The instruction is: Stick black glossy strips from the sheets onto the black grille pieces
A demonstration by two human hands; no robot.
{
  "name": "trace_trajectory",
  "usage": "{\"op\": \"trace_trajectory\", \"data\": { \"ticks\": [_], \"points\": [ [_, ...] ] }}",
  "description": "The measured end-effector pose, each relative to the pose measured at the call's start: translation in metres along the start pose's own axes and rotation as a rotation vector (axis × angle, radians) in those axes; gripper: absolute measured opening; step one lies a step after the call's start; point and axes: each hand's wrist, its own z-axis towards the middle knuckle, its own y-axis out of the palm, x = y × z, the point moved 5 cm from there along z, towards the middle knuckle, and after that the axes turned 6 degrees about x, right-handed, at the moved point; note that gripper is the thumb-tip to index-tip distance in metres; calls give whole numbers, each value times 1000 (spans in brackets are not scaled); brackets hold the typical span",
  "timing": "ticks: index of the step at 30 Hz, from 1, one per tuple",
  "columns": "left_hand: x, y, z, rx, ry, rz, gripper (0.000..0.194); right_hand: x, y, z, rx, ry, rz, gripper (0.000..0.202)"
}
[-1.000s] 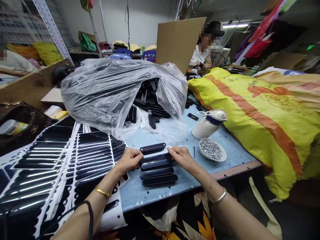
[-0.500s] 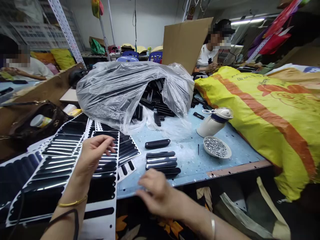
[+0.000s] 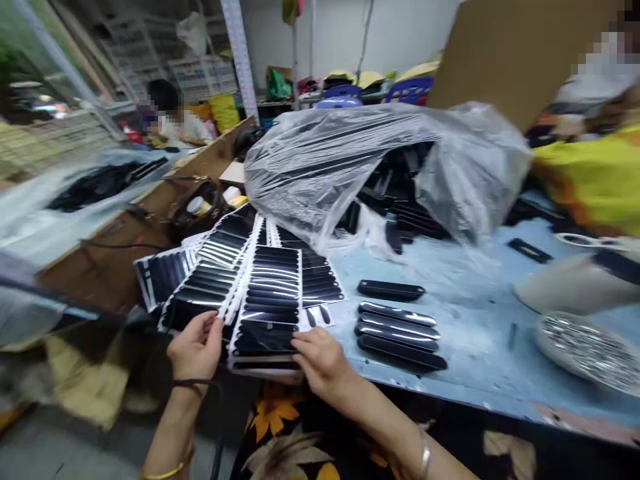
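A sheet of glossy black strips (image 3: 273, 283), white along its edges, lies on top of other such sheets in front of me. My right hand (image 3: 323, 360) pinches the sheet's right edge near the bottom with thumb and fingers. My left hand (image 3: 196, 348) is closed at the lower left of that sheet, fingertips together over a sheet underneath. Whatever those fingertips hold is too small to make out. Right of the sheets, three black oblong pieces (image 3: 397, 331) lie side by side, and another black oblong piece (image 3: 391, 291) with a hole at each end lies behind them.
Behind the pieces, a big clear plastic bag (image 3: 320, 160) spills black plastic parts (image 3: 400, 200). At right stand a white bottle (image 3: 560, 280) and a bowl of small silvery bits (image 3: 545, 350). A brown board (image 3: 120, 267) borders the table at left; a person (image 3: 183, 123) sits beyond.
The view has swung left. Both hands, raised apart from the sheets before, are now down at the top sheet's lower part, the right one pinching its edge. The oblong pieces lie as before.
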Motion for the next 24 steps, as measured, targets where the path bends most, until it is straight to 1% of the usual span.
{"op": "trace_trajectory", "data": {
  "ticks": [1,3,5,7,9,11,13,15,17,18,21,24],
  "points": [
    [-4,2,-9,-31,-146,-123,38,3,-4,0,68,-9,26,22],
    [-2,9,-26,-94,-255,-190,38,9,-9,3,117,-16,60,24],
    [3,17,-40,-169,-319,-222,39,12,-12,7,115,-19,78,23],
    [6,26,-52,-245,-399,-316,43,15,-15,9,105,-19,76,23],
    [10,32,-60,-309,-483,-445,42,19,-16,8,88,-16,51,24],
    [13,36,-64,-349,-545,-524,39,21,-19,6,64,-13,0,24],
    [15,38,-66,-359,-564,-522,38,19,-24,7,61,-16,-77,22],
    [16,41,-69,-372,-569,-508,37,10,-31,10,80,-24,-140,19],
    [17,45,-73,-401,-580,-503,37,-2,-36,16,86,-23,-152,14],
    [17,47,-76,-419,-590,-503,37,-8,-34,18,69,-11,-129,14],
    [20,54,-84,-463,-590,-504,33,-16,-19,22,-34,108,-18,20],
    [27,59,-89,-491,-516,-494,27,-11,-1,21,-77,279,72,25]
  ]
}}
